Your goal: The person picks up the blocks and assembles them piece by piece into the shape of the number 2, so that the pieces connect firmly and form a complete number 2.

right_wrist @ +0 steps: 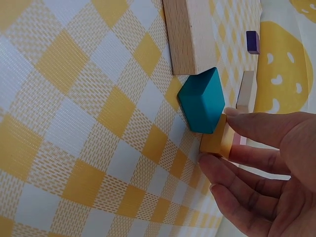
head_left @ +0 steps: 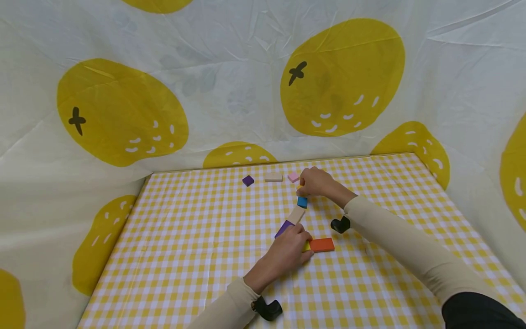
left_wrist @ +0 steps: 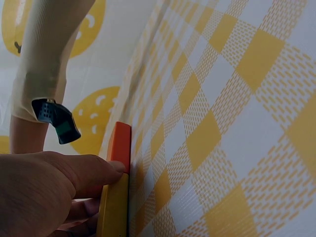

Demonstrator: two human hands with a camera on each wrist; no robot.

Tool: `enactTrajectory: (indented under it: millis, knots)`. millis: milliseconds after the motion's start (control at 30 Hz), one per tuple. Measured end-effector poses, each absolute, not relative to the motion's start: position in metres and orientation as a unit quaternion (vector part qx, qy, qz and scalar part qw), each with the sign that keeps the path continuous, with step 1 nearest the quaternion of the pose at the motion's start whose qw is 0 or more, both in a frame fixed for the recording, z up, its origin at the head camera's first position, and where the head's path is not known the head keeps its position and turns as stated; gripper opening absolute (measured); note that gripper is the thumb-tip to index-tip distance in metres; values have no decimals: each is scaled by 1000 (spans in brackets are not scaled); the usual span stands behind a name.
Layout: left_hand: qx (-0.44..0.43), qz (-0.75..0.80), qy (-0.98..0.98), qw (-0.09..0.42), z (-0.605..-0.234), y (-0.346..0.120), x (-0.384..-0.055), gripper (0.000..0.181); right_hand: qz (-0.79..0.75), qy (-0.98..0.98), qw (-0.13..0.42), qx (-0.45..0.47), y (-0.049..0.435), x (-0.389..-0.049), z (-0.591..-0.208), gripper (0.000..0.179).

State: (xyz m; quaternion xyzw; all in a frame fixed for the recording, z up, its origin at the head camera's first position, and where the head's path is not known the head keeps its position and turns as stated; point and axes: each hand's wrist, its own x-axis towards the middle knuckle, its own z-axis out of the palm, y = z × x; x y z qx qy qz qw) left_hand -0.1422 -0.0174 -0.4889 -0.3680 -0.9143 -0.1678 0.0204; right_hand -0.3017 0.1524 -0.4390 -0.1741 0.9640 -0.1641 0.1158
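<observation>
On the checked cloth, a bent row of flat blocks runs between both hands. My left hand (head_left: 289, 249) grips a yellow block (left_wrist: 113, 205), its thumb beside the seam with a red-orange block (head_left: 322, 245). Farther along, a purple block (head_left: 283, 228), partly covered by that hand, meets a plain wooden block (head_left: 297, 214). A blue block (right_wrist: 202, 103) touches the wooden block's far end. With thumb and fingers, my right hand (head_left: 316, 183) pinches a small yellow-orange block (right_wrist: 213, 140) against the blue block's far side. The right fingers hide part of it.
Near the table's back edge lie a dark purple block (head_left: 248, 181), a pale wooden block (head_left: 273, 177) and a pink block (head_left: 293, 177), apart from each other. A fruit-print sheet (head_left: 238, 91) hangs behind the table.
</observation>
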Motion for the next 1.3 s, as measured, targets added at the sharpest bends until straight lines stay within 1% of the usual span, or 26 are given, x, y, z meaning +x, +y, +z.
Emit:
enactTrajectory:
  millis: [233, 400, 533, 633, 867, 1300]
  knots:
    - [-365, -170, -915, 16, -488, -17, -142, 27, -159, 965, 116, -173, 151, -301, -438, 36]
    - [-366, -170, -915, 14, -488, -17, -143, 27, -148, 966, 117, -175, 151, -301, -436, 24]
    - [-368, -168, -914, 16, -488, -17, -143, 27, -143, 967, 119, -177, 151, -300, -435, 30]
    - [-367, -168, -915, 16, -488, -18, -143, 28, -142, 966, 120, -177, 151, -300, -436, 31]
    - [-366, -165, -915, 16, -488, -18, -142, 28, -141, 967, 119, -176, 152, -300, -437, 30]
    - [-366, -166, -916, 14, -488, -18, -142, 28, -142, 967, 117, -175, 151, -301, -438, 23]
